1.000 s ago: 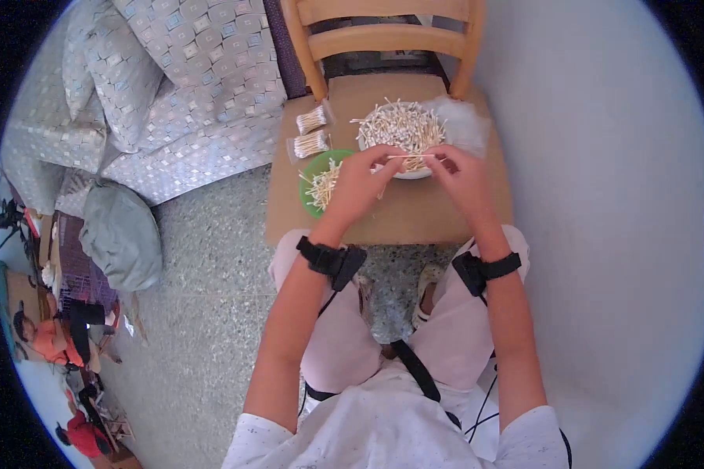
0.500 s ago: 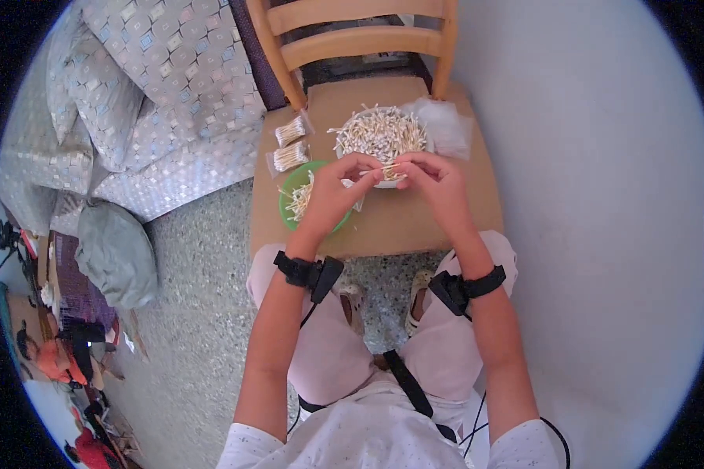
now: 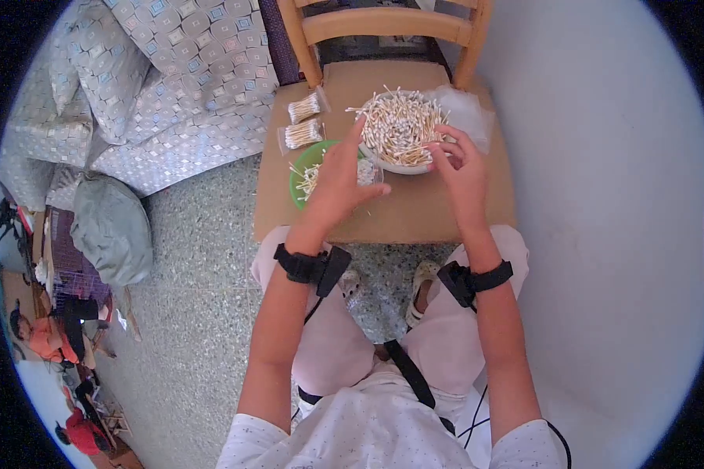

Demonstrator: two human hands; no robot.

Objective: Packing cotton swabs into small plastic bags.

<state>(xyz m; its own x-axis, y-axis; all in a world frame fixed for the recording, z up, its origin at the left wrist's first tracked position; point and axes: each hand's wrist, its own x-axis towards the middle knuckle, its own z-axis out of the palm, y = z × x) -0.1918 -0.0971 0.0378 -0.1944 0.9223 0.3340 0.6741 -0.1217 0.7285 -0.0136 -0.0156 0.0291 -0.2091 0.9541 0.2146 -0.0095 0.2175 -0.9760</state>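
On the cardboard-covered chair seat stands a white bowl (image 3: 403,166) heaped with cotton swabs (image 3: 399,129). My right hand (image 3: 465,172) is at its right rim, thumb and index finger apart and the other fingers curled; no swab shows clearly in its grip. My left hand (image 3: 338,184) is open, thumb stretched toward the right and fingers pointing away from me. It hangs over the right side of a green bowl (image 3: 296,184), partly hiding it. Loose swabs and some clear plastic lie in that bowl.
Two small clear bags of cotton swabs (image 3: 302,134) lie at the seat's left. Clear plastic bags (image 3: 468,117) rest right of the white bowl. The wooden chair back (image 3: 387,28) rises behind, and a wall (image 3: 602,195) runs along the right. Other people (image 3: 47,340) are far left.
My hands have parted from a pinch on swabs in front of the white bowl. The left has opened toward the green bowl; the right has moved to the white bowl's right rim. The view has shifted.
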